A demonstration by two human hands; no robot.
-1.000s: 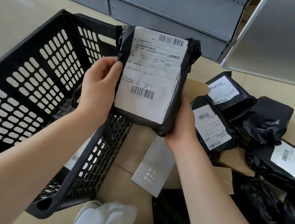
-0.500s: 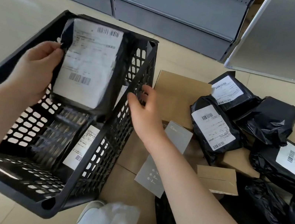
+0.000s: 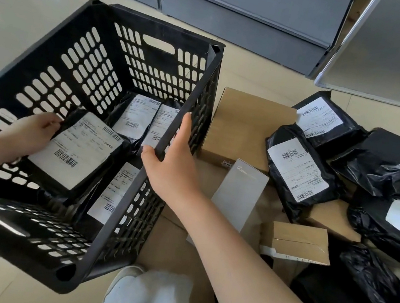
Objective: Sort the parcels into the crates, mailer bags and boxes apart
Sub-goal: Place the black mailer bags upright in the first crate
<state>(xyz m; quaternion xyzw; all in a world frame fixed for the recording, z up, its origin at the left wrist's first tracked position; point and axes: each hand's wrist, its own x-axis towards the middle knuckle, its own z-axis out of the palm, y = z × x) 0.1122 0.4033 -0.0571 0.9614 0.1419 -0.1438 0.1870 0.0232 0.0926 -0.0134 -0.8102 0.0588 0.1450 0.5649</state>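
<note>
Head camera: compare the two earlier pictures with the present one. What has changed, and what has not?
The left hand has carried the labelled mailer bag from in front of the chest down into the black crate. The right hand let go of it and now grips the crate's rim. The boxes and the bags on the floor lie unchanged.

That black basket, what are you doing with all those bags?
A person is sorting parcels. The left hand holds a black mailer bag down inside the black crate, where other bags already lie. The right hand grips the crate's rim. More bags and cardboard boxes wait on the floor beside it.
</note>
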